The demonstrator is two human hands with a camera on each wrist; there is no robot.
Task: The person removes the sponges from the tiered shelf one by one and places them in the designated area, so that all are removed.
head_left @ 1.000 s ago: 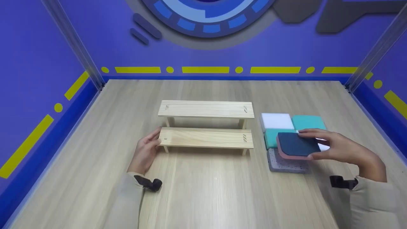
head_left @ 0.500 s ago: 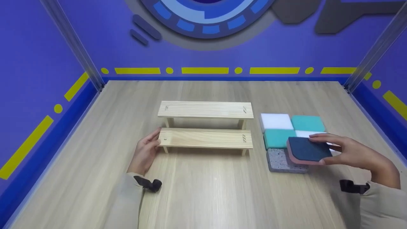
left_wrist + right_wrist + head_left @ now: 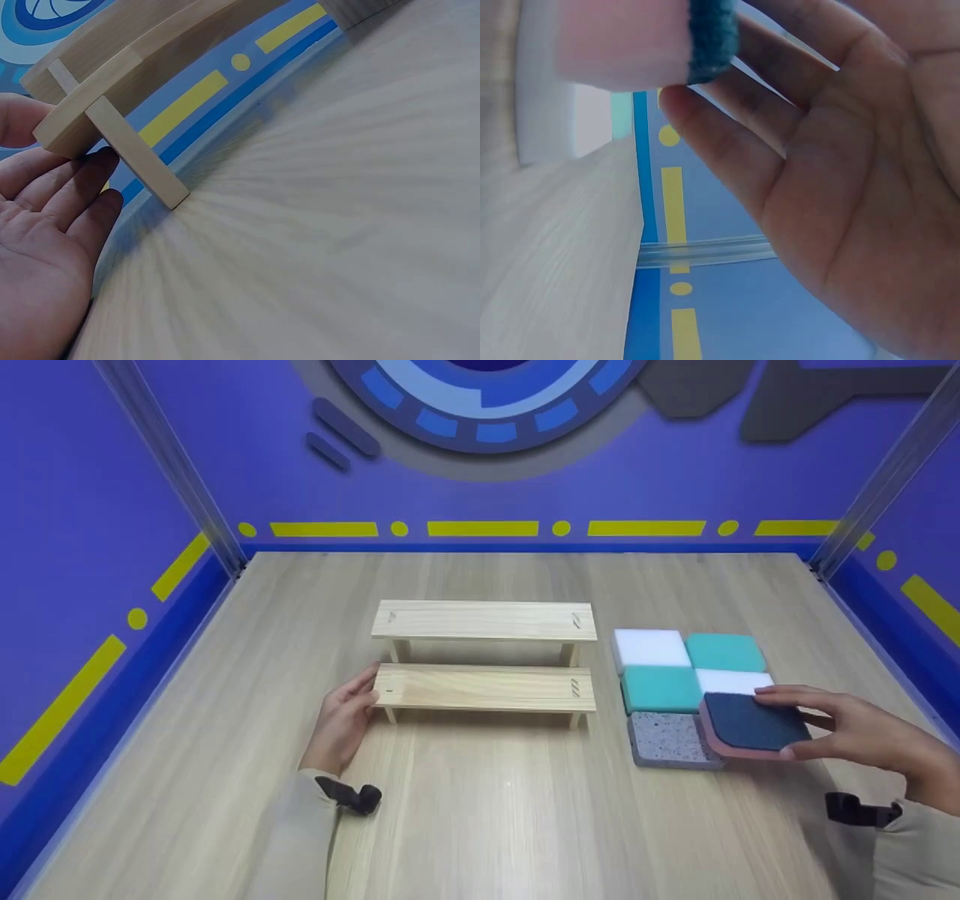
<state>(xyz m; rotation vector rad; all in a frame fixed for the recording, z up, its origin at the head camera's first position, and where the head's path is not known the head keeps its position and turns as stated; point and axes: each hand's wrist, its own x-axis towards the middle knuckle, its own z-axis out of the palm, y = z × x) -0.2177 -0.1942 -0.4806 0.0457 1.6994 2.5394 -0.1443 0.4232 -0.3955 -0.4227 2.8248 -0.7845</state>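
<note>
My right hand (image 3: 862,727) pinches a pink sponge with a dark scouring pad (image 3: 754,721) by its right side, thumb at the near edge and fingers at the far one. The pad faces up. This sponge overlaps the right part of a grey speckled sponge (image 3: 669,741) and the front of a white sponge (image 3: 733,681). My left hand (image 3: 341,720) holds the left end of the front wooden stand (image 3: 484,688). In the left wrist view, its thumb lies at the board's end (image 3: 67,127) and its fingers underneath, close to the leg (image 3: 139,154).
Behind the front stand is a similar wooden stand (image 3: 484,620). Two teal sponges (image 3: 660,688) and another white sponge (image 3: 651,648) lie in the block on the right. Blue panels (image 3: 480,499) enclose the wooden tabletop (image 3: 480,810) at the back and sides.
My right hand has carried the pink sponge rightward and toward me, uncovering more of the teal and grey sponges. My left hand stays on the front stand.
</note>
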